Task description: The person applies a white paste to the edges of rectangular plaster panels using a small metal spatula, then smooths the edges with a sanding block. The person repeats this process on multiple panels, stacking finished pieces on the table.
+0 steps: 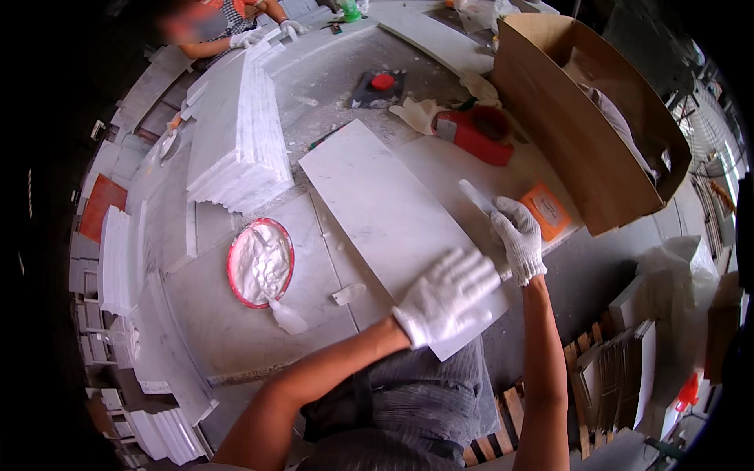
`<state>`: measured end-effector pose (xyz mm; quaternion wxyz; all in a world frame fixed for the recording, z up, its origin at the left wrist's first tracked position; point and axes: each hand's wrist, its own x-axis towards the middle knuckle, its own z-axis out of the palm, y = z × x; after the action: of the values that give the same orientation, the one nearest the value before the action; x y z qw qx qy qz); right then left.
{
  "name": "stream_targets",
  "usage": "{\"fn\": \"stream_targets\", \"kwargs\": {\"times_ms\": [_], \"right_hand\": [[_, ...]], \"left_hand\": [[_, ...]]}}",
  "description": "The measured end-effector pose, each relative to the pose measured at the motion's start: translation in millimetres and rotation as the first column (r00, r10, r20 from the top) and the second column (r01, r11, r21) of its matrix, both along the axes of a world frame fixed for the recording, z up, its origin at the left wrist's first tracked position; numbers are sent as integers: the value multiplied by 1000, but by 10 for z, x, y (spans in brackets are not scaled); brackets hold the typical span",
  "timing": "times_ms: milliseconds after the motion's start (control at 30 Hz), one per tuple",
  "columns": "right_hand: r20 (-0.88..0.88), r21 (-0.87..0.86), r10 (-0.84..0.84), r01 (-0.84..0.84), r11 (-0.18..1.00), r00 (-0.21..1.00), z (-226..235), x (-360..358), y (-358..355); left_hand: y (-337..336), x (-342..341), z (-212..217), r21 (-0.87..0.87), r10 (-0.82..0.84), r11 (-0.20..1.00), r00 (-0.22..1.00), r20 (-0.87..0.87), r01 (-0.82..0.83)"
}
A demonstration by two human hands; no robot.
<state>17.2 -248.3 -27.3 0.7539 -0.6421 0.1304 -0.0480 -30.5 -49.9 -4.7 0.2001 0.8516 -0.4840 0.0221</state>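
Both hands, left hand point(448, 297) and right hand point(518, 238), touch the marble slab point(385, 212).

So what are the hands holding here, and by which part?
The right hand grips a white scraper blade by its lower end. The left hand holds nothing; it lies flat on the white marble slab.

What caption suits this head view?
Gloved left hand flat on a white stone slab; right hand holds a scraper.

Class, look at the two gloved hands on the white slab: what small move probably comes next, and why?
Probably draw the scraper in the right hand along the white slab edge, since the left hand lies flat, steadying it.
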Motion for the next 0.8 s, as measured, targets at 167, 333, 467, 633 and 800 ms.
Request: {"fn": "stream_targets", "kwargs": {"times_ms": [167, 333, 467, 633, 800], "right_hand": [[12, -189, 137, -133, 973, 990, 70, 26, -15], [31, -392, 312, -276, 878, 950, 168, 221, 122], [27, -650, 400, -288, 704, 916, 243, 326, 204], [64, -685, 428, -272, 676, 902, 244, 329, 195], [101, -718, 438, -239, 654, 893, 231, 296, 229]], "left_hand": [[41, -454, 138, -62, 31, 997, 996, -88, -36], [142, -475, 114, -158, 74, 984, 995, -60, -83], [146, -476, 55, -225, 71, 971, 997, -38, -77], [144, -470, 64, -274, 71, 959, 997, -30, -76], [148, -466, 69, -279, 66, 958, 998, -12, -67]]}}
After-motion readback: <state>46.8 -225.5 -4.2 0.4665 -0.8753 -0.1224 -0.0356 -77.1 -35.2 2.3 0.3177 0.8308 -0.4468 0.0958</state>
